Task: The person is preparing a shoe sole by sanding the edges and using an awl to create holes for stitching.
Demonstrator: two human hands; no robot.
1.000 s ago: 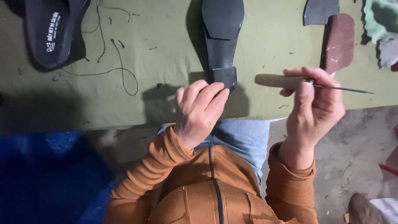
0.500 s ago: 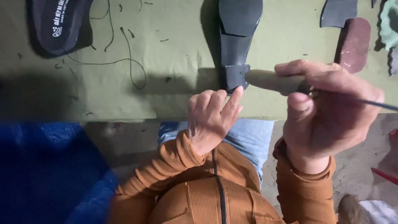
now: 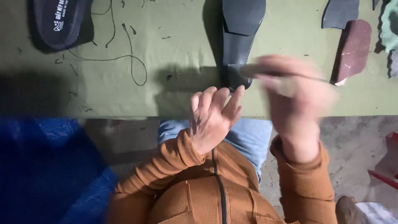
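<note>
R hand w/ awl swung left, blurred.

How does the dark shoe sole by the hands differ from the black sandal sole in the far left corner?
The shoe sole is narrow, with a plain underside and a heel block; the sandal sole is broader and carries white print. The shoe sole lies near the left hand; the sandal sole lies apart. Both rest on the green table.

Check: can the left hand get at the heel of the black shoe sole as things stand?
Probably yes. The left hand is open, fingertips just short of the black shoe sole heel on the green table, nothing between. The blurred right hand with its awl crowds only the right side.
</note>
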